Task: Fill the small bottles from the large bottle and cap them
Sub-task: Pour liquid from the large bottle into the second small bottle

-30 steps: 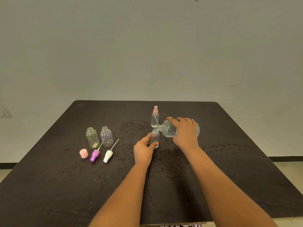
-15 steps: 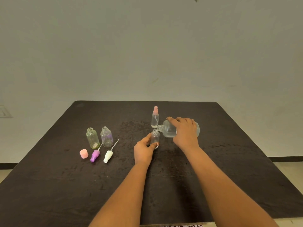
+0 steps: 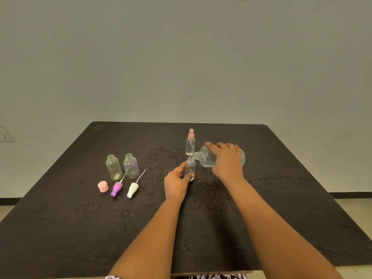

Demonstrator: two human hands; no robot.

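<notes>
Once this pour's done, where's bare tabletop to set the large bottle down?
Bare table lies right of the right hand holding the large bottle, and along the far edge. Crowded: the small bottle in the left hand with the pink-topped sprayer bottle behind, and the open bottles and loose caps at left.

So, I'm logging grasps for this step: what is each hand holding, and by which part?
The left hand pinches the small open bottle near its base; the right hand grips the tilted large bottle round its body.
</notes>
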